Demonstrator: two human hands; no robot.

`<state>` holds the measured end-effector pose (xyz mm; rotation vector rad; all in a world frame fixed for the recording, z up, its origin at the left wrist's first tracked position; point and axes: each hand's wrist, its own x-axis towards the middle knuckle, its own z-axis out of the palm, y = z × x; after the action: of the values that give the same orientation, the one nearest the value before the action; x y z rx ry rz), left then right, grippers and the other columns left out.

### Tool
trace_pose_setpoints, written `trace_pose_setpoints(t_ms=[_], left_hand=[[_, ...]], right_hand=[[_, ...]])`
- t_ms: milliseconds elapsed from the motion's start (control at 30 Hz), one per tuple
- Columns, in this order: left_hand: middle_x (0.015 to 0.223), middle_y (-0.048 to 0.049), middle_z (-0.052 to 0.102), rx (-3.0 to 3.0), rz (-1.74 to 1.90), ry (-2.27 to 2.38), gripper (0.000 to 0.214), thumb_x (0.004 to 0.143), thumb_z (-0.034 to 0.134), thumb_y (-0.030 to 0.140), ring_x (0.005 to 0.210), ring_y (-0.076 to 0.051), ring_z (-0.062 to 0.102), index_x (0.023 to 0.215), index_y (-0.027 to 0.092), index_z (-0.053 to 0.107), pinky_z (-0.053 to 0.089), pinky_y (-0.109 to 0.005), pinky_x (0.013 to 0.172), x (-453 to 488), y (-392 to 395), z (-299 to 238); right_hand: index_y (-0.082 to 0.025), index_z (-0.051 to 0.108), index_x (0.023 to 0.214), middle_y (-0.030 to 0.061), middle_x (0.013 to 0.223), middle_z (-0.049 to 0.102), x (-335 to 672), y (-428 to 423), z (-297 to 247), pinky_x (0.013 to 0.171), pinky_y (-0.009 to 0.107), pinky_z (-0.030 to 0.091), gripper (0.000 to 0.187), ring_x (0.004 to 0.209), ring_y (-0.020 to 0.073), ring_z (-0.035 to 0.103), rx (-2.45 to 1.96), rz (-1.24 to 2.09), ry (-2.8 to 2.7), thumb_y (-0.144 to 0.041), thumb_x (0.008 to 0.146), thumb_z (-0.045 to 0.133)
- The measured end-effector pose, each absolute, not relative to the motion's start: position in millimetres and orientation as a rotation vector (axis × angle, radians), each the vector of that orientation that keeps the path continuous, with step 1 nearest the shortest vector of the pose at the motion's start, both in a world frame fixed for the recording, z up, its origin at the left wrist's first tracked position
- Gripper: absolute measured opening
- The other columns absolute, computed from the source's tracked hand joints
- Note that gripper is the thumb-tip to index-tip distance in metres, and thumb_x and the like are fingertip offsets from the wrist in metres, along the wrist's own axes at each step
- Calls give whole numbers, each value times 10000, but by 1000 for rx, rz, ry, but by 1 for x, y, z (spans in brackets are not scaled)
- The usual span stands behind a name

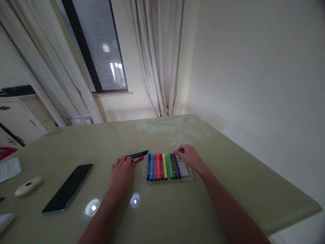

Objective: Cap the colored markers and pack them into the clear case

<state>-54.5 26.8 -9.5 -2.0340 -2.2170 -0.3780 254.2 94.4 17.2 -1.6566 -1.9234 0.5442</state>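
Note:
A clear plastic case (pixel 157 181) lies on the table with several coloured markers in a row, from blue through orange and yellow to green, brown and dark blue. My left hand (pixel 122 172) rests left of it, fingers curled over the near end of a pink marker (pixel 139 159). Just beyond lies a dark green or black marker (pixel 138 154). At the case's upper right edge, my right hand (pixel 188 156) has thumb and finger closed beside the top of the dark blue marker (pixel 177 166); whatever they pinch is hidden. A white card (pixel 183 168) shows in the case's right part.
A black-screened phone (pixel 68 188) lies to the left on the glossy table (pixel 162 210). Farther left are a white oval object (pixel 28 186) and a paper (pixel 10 170). The wall (pixel 259 84) borders the table's right side; curtains (pixel 158 51) hang behind.

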Motion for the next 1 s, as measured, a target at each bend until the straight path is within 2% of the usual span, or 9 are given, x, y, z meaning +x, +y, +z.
trace_pose_setpoints(t_ms=[100, 200, 300, 500, 667, 800, 867, 1000], left_hand=[[1078, -138, 694, -2012, -561, -2270, 317, 1026, 350, 306, 1035, -322, 635, 1060, 178, 638, 466, -446, 867, -50, 27, -4], [980, -95, 721, -2168, -1103, -2291, 322, 1036, 350, 392, 876, -253, 687, 1106, 195, 595, 497, -368, 770, -31, 23, 2], [919, -54, 720, -2432, -1567, -2137, 328, 1009, 426, 465, 756, -206, 678, 1103, 208, 605, 518, -319, 692, -1, 15, 4], [1146, -101, 720, -2688, -1881, -1992, 351, 1001, 463, 418, 954, -221, 700, 1236, 202, 610, 574, -344, 812, 29, 2, 2], [1156, -96, 736, -2721, -1781, -1968, 358, 1005, 470, 396, 987, -225, 706, 1258, 202, 632, 578, -367, 872, 24, 4, -3], [1290, -108, 691, -2761, -1310, -1718, 370, 1012, 468, 318, 1150, -252, 648, 1345, 230, 603, 520, -432, 1005, 26, 1, -11], [1379, -101, 644, -2815, -1029, -1558, 398, 1007, 480, 287, 1250, -266, 592, 1392, 243, 573, 471, -470, 1071, 29, -2, -14], [1502, -59, 553, -2856, -687, -1407, 458, 998, 522, 291, 1364, -270, 513, 1455, 301, 510, 417, -499, 1130, 36, -5, -19]], right_hand=[[-175, 738, 774, 55, 704, 732, 251, 94, 17, 667, 278, 440, 185, 678, 176, 660, -1552, 581, -1893, -301, 882, 657], [-167, 754, 836, 56, 759, 745, 238, 88, 17, 678, 270, 466, 193, 711, 173, 666, -1333, 799, -1882, -334, 879, 668], [-177, 770, 926, 45, 838, 755, 221, 79, 16, 694, 264, 487, 260, 752, 170, 665, -1072, 1083, -1883, -420, 874, 692], [-186, 745, 917, 16, 803, 712, 206, 68, 20, 651, 247, 472, 305, 694, 142, 608, -931, 1321, -1693, -482, 846, 723], [-183, 730, 893, 14, 790, 699, 212, 73, 24, 595, 224, 428, 325, 695, 134, 608, -945, 1370, -1466, -492, 798, 751], [-179, 752, 994, 45, 869, 715, 231, 87, 27, 590, 228, 443, 388, 711, 137, 628, -1008, 1331, -1294, -490, 763, 748], [-174, 759, 1005, 40, 830, 709, 248, 95, 28, 574, 227, 439, 381, 673, 127, 617, -1071, 1288, -1277, -469, 766, 731], [-142, 752, 824, 22, 664, 675, 275, 104, 24, 516, 215, 415, 283, 577, 115, 582, -1273, 1214, -1496, -420, 777, 726]])
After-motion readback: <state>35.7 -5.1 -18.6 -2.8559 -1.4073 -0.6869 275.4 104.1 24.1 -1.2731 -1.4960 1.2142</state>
